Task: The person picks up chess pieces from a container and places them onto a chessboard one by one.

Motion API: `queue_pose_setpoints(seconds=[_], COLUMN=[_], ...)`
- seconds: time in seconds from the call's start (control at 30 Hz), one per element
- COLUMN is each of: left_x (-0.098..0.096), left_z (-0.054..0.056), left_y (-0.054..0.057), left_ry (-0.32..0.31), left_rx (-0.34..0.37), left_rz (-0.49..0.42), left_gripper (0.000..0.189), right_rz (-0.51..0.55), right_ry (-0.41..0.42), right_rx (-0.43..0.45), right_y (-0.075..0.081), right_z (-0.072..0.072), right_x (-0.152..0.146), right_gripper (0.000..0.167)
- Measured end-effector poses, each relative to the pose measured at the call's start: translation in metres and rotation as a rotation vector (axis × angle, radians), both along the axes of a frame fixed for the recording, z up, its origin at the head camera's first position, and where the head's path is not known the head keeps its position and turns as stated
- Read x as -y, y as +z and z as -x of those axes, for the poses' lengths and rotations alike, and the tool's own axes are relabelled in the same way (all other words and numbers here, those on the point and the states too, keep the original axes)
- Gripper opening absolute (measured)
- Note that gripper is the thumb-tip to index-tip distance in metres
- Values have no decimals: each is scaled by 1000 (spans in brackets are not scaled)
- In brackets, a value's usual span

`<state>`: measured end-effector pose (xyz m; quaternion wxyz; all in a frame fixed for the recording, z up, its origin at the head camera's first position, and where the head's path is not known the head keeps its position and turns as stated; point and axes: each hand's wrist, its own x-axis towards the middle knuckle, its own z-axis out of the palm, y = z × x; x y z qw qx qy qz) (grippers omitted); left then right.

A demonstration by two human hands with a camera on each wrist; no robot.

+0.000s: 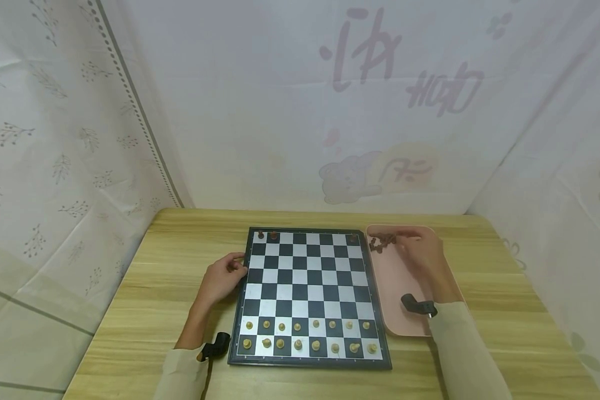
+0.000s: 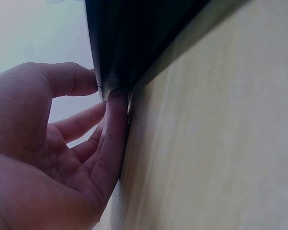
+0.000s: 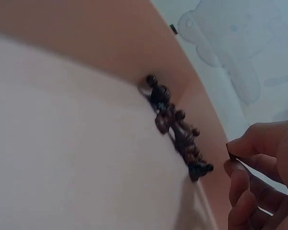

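A black-framed chessboard [image 1: 307, 278] lies on the table, with two rows of light chess pieces [image 1: 298, 344] along its near side. On its far row stand a few dark pieces [image 1: 273, 235], two at the left and one at the right. My left hand [image 1: 223, 278] rests at the board's left edge; in the left wrist view its fingertips touch the frame's side. Over the far end of a pink tray [image 1: 402, 289], my right hand [image 1: 422, 250] pinches a small dark chess piece [image 3: 231, 152], mostly hidden by the fingers. Several dark pieces [image 3: 175, 127] lie heaped by the tray's wall.
The tray stands close along the board's right side on the wooden table [image 1: 180, 250]. Behind the table hangs a pale printed curtain [image 1: 280, 111], with more cloth at both sides. Each wrist wears a small black camera [image 1: 219, 344].
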<state>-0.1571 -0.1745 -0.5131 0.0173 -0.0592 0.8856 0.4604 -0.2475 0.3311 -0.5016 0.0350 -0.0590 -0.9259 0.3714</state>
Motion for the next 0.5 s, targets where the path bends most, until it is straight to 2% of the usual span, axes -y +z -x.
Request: queue_pose_setpoints(seconds=[0.1, 0.17, 0.23, 0.27, 0.33, 0.47, 0.5], left_x=[2, 7, 10, 12, 13, 6, 4], left_z=[1, 6, 10, 11, 14, 5, 3], left_y=[-3, -17, -26, -30, -37, -15, -10], left_ry=[-7, -17, -24, -21, -23, -7, -8], left_rx=[-14, -53, -83, -90, -107, -41, -31], left_rz=[-15, -16, -15, -13, -4, -12, -11], left_gripper=[47, 46, 46, 46, 46, 46, 46], right_rz=[-7, -25, -43, -28, 64, 286, 300], right_ry=[29, 43, 52, 68, 120, 221, 226], right_rx=[-2, -12, -23, -33, -52, -74, -78], right_y=[5, 10, 14, 15, 17, 16, 17], right_z=[0, -3, -6, -6, -5, 4, 5], right_x=[4, 9, 17, 21, 29, 47, 51], right_gripper=[44, 41, 36, 34, 32, 28, 27])
